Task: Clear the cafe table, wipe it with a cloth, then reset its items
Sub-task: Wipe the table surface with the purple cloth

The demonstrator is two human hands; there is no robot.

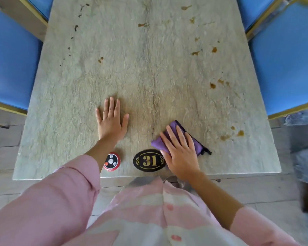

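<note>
1. Counting what is laid on the table, three loose things are seen: one purple cloth, one black oval number plate marked 31 in gold, and one round red call button.
2. Two blue chair seats with gold frames are seen, one chair at the left side of the table and the other chair at the right; blue corners of further seats are cut off at the top edge.
3. The tabletop is made of pale, greenish-grey veined stone, and brown stains are scattered over it, mostly along the right side and toward the far end, with darker specks at the far left.
4. A grey plank floor is seen around the table.
5. The number plate and the call button are placed at the near edge, side by side and apart, the button to the left.
6. The left hand is laid flat on the bare stone with its fingers spread and straight; nothing is held by it.
7. The right hand is pressed palm-down on the cloth with straight fingers, just right of the number plate, whose right end is touched or overlapped by the thumb side.
8. Pink sleeves are worn on both arms.
</note>
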